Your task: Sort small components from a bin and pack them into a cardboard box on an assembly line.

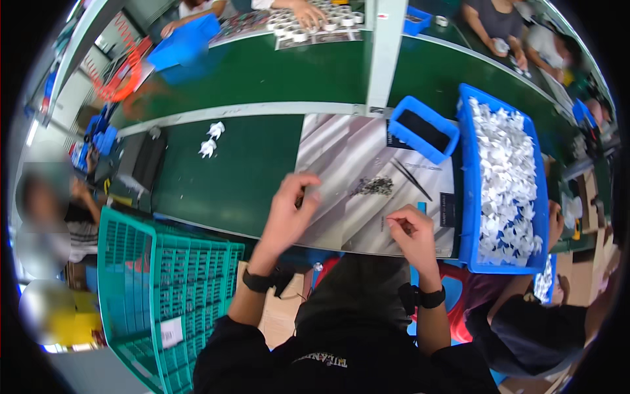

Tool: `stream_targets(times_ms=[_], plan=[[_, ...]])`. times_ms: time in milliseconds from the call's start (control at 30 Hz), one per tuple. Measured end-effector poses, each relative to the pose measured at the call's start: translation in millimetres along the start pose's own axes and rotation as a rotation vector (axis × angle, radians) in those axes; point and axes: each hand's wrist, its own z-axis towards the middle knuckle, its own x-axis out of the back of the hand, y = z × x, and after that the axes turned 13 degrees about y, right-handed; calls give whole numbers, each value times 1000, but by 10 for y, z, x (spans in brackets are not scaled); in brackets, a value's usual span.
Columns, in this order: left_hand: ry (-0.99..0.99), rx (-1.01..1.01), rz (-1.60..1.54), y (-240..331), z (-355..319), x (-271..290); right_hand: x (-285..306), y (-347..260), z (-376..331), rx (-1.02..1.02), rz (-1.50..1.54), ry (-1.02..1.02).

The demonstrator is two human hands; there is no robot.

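Observation:
Over the left part of a printed grey sheet [328,141] is my left hand [287,213], its thumb and index finger apart with a dark gap between them; I see nothing held there. My right hand [415,236] hovers at the sheet's near edge, thumb and fingertips drawn together, and anything between them is too small to make out. A loose pile of tiny dark parts [374,186] lies on the sheet between and beyond the hands. Dark tweezers [412,179] rest to the right of the pile. Two small white plastic pieces [208,148] sit on the green worktop [197,180] at the left.
A large blue bin [467,217] full of white plastic pieces [502,184] stands at the right. Beside it is a small blue tray [412,141] with a dark bottom. A green plastic crate [190,289] stands lower left. A white post [382,59] rises at the back; other people work around.

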Motion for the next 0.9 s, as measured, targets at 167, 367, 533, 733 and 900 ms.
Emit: stream_targets(times_ms=[167, 367, 533, 733, 900], plan=[[266, -304, 667, -471, 744, 1015, 12, 7, -5, 27, -32, 24], [586, -285, 1088, -1648, 1417, 2218, -60, -42, -46, 87, 0, 18], [336, -194, 941, -1824, 1381, 1782, 24, -22, -43, 56, -41, 20], [317, -202, 755, -1515, 1194, 1556, 69, -85, -2, 0, 59, -30], [389, -135, 701, -1401, 1083, 1615, 136, -851, 92, 306, 457, 3]])
